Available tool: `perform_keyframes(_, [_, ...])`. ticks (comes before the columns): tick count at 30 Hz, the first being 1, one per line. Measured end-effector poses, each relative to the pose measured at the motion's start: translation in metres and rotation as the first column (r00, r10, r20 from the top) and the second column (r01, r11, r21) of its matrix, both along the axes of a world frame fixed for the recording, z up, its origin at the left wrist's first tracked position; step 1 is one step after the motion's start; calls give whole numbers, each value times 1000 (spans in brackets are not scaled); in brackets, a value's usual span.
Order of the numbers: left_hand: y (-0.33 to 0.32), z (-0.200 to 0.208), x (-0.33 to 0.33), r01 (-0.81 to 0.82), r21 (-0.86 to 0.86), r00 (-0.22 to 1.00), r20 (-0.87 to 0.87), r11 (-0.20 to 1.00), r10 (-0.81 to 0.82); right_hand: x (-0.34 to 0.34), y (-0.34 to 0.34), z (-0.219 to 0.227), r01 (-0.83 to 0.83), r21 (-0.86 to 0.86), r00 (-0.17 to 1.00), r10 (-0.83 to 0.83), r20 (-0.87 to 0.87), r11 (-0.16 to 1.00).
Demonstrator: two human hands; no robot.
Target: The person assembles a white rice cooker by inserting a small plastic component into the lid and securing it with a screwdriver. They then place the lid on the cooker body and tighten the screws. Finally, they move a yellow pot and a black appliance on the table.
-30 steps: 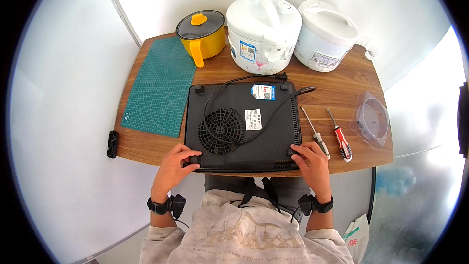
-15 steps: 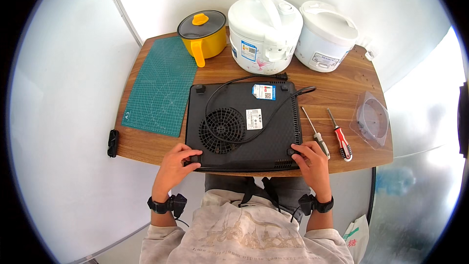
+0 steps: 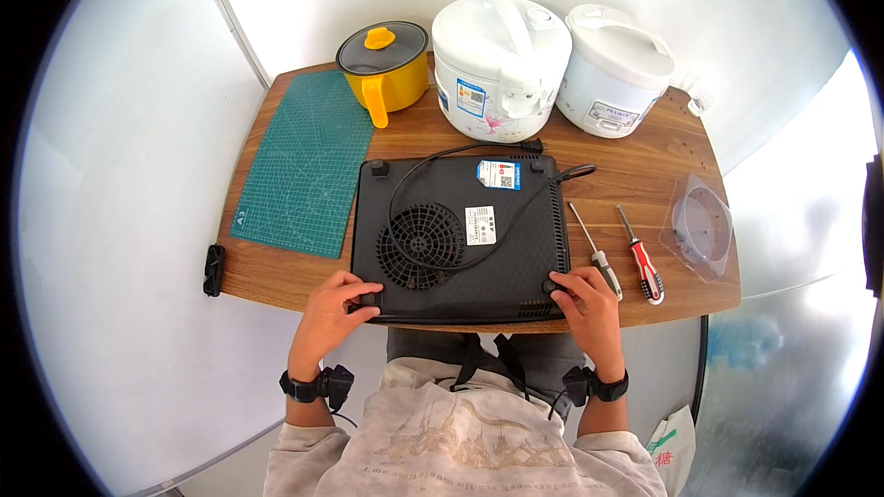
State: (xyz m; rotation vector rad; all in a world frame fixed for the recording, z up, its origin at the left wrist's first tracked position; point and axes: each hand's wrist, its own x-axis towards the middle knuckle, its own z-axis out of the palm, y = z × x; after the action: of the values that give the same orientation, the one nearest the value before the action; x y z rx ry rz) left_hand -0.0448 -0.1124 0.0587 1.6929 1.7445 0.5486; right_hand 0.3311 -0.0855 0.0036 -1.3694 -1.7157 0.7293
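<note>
A black induction cooker [image 3: 516, 248] lies upside down at the table's front edge, its round fan grille [image 3: 421, 247] and rubber feet facing up. Its black power cord [image 3: 505, 232] loops over the underside, the plug [image 3: 531, 145] resting at the far edge. My left hand [image 3: 333, 306] grips the near left corner, thumb and fingers at the foot there. At the near right corner, my right hand [image 3: 587, 302] pinches around the other front foot [image 3: 550, 285]. Both hands are closed on the cooker; the undersides of the fingertips are hidden.
Right of the cooker lie a grey-handled screwdriver [image 3: 604, 271], a red-and-white screwdriver [image 3: 647, 276] and a clear plastic tray [image 3: 702, 225]. A green cutting mat [image 3: 299, 166] is at left. Behind stand a yellow pot [image 3: 398, 87] and two white rice cookers [image 3: 488, 55].
Hands and cooker keep practically the same position. The whole view has shifted very slightly.
</note>
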Motion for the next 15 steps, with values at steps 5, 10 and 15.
perform_keyframes(5, [1,1,0,1,-2,1000,9,1000,-1,1,0,-1,3,11,1000,-3,-4,1000])
perform_keyframes(10, [1,-1,-2,8,0,1000,23,1000,-8,0,0,-1,5,4,1000,-5,-6,1000])
perform_keyframes(15, [1,-2,-3,11,10,1000,11,1000,-11,0,0,1,4,-2,1000,-4,-10,1000])
